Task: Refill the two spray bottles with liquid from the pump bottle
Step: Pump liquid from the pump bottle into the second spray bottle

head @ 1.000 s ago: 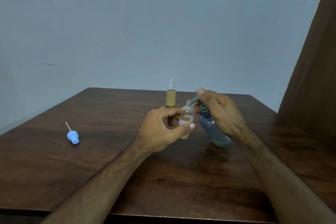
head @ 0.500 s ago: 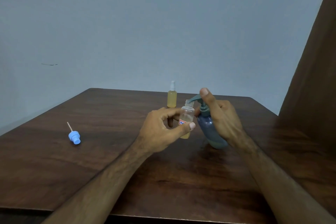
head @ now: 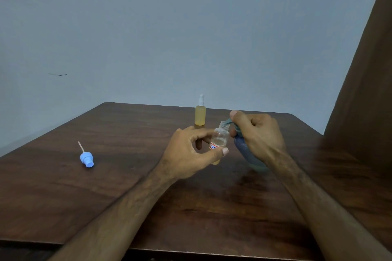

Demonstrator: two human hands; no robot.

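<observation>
A small clear spray bottle [head: 221, 137] with no cap and a red and blue label is held upright by my left hand [head: 191, 152], pinched between thumb and fingers. My right hand [head: 258, 135] grips the blue pump bottle [head: 248, 154], with the index finger pressing down on the green pump head [head: 228, 121]. The pump's spout sits over the open neck of the clear bottle. A second spray bottle [head: 200, 114], full of yellow liquid and capped with a white sprayer, stands upright behind my hands. Much of the pump bottle is hidden by my right hand.
A blue sprayer cap [head: 87, 159] with its dip tube lies on its side at the left of the dark wooden table [head: 127, 193]. A brown curtain [head: 364, 91] hangs at the right. A pale blue wall is behind the table.
My right index finger has pushed the pump head down from its raised position. My left hand and the clear bottle have stayed in place.
</observation>
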